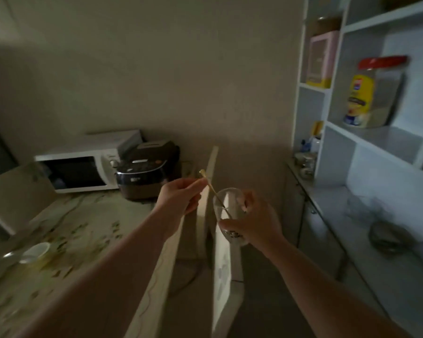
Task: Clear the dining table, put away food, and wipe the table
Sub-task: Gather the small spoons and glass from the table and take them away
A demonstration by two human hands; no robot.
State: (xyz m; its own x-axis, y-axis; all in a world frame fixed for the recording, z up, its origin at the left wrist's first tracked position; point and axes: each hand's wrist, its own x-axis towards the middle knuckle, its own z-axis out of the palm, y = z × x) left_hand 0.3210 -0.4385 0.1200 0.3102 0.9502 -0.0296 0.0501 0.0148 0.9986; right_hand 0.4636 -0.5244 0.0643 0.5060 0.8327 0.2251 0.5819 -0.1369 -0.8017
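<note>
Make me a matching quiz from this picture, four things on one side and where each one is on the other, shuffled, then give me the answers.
Things:
1. Glass
2. Gold spoon
3. Red-lidded jar
4. White cup

Places:
A. On the table, left of the arms
B. On a white shelf at right
C. In the right hand
D. Pinched in the left hand, its lower end inside the glass

Pairs: 1-C, 2-D, 3-B, 4-A
</note>
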